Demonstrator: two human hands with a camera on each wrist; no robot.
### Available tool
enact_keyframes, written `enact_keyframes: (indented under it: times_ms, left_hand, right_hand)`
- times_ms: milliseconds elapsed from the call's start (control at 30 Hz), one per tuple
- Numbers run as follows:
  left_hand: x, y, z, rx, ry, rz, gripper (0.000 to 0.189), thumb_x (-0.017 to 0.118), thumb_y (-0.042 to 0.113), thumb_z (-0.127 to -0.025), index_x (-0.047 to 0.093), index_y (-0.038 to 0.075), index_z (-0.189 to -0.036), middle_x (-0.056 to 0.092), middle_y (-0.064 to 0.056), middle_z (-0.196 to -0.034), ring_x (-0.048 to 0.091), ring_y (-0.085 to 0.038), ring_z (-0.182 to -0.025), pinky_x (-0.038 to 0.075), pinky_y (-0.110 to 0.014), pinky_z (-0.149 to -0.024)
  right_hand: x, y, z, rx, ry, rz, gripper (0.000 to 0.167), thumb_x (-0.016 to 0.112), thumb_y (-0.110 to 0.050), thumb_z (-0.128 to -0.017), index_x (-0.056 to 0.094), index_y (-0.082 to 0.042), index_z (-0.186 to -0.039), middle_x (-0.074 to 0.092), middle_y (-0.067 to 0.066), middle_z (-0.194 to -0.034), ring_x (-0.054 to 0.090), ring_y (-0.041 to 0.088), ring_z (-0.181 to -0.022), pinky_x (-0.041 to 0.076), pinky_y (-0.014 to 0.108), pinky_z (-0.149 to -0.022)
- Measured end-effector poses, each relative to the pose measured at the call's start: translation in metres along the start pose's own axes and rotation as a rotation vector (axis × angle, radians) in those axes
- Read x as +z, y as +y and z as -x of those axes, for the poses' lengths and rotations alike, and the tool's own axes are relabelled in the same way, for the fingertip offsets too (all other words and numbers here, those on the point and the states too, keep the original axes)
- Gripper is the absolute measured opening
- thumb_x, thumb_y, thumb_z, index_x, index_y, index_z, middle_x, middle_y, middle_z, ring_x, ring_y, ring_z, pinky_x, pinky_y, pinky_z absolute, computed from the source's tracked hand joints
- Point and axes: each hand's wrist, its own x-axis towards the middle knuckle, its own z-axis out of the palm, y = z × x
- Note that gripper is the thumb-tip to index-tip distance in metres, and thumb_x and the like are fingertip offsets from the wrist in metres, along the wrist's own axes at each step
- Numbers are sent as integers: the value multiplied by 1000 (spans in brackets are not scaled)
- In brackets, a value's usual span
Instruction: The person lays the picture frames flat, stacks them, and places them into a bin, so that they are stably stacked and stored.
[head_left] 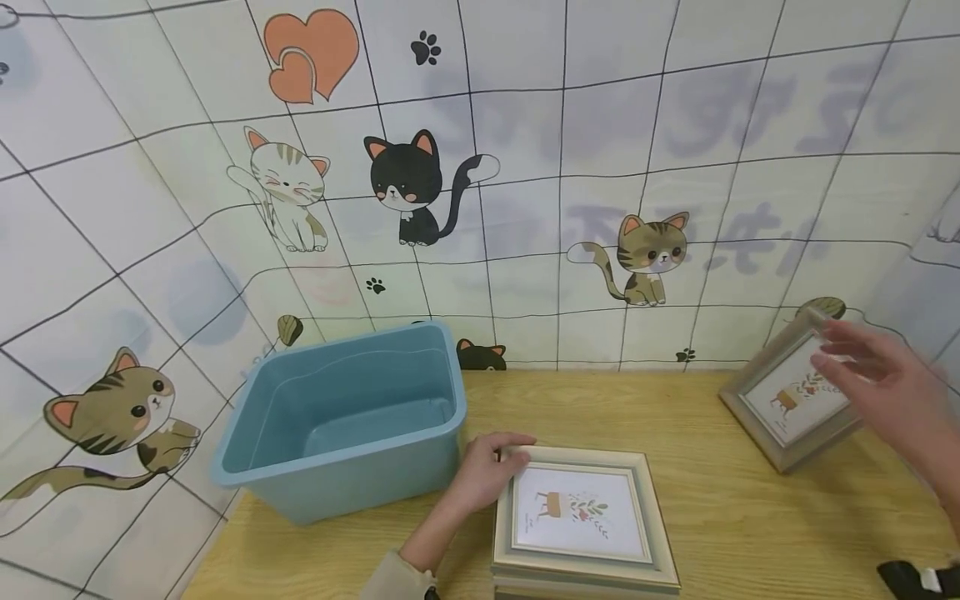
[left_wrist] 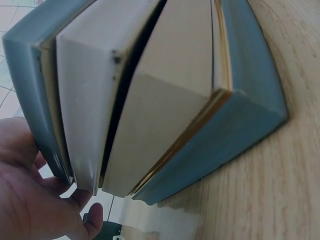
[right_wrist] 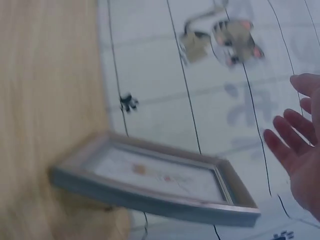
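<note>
Picture frame (head_left: 581, 512), cream-edged, lies face up at lower centre in head view, left hand (head_left: 487, 473) gripping its far left corner. Right hand (head_left: 881, 379), fingers parted, near grey-brown standing frame (head_left: 783, 402). Blue plastic bin (head_left: 360, 479) at left, inner walls and floor visible. Left wrist view: stack of several frames (left_wrist: 160, 115), edges splayed; likely stiff, breakable, best held by rims. Right wrist view: hand apart from standing frame, holding nothing; side edges probably best grip.
</note>
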Motion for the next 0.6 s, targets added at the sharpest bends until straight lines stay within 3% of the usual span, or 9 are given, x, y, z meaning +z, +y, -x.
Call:
enact_keyframes:
  times_ms: [133, 233, 300, 433, 533, 600]
  left_hand:
    - [0, -1, 0, 1, -4, 20, 22, 69, 12, -97, 78, 14, -118, 70, -8, -125, 52, -16, -79, 44, -29, -65]
    - [0, -2, 0, 10, 3, 19, 22, 70, 12, -97, 78, 14, -117, 70, -8, -126, 55, -15, -91, 46, -29, -73]
    - [0, -2, 0, 16, 7, 21, 22, 70, 12, -97, 78, 14, -117, 70, -8, -126, 57, -18, -98, 47, -32, -79]
    - [1, -4, 0, 7, 7, 24, 22, 70, 13, -97, 78, 15, -117, 70, -7, -127, 57, -19, -106, 47, -34, -86]
    - [1, -6, -1, 0, 2, 29, 23, 70, 13, -97, 78, 16, -118, 69, -7, -127, 58, -19, -104, 48, -32, -82]
    - [1, -6, -1, -8, 1, 33, 23, 69, 14, -97, 78, 17, -118, 69, -6, -128, 57, -18, -103, 47, -32, -82]
  right_hand:
    - [-18, 18, -24, 26, 148, 95, 54, 56, -16, -107, 39, -8, -158, 40, 17, -159, 32, -15, -132, 28, 12, -109]
    - [-25, 34, -38, 26, 195, 72, 54, 60, -12, -104, 42, -3, -154, 40, 6, -160, 33, -10, -136, 27, 12, -111]
    - [-26, 45, -42, 33, 171, 48, 55, 60, -12, -103, 41, -1, -154, 38, 4, -161, 32, -8, -137, 26, 11, -110]
    - [-21, 68, -43, 84, 39, 68, 60, 54, -21, -108, 30, -3, -160, 26, 17, -166, 27, 21, -151, 23, 25, -119]
    - [-15, 78, -43, 143, -50, 145, 63, 48, -27, -110, 20, -5, -163, 19, 32, -163, 24, 55, -144, 29, 58, -115]
    - [-12, 82, -44, 174, -83, 203, 63, 43, -29, -112, 16, -4, -163, 20, 37, -159, 27, 62, -138, 32, 70, -106]
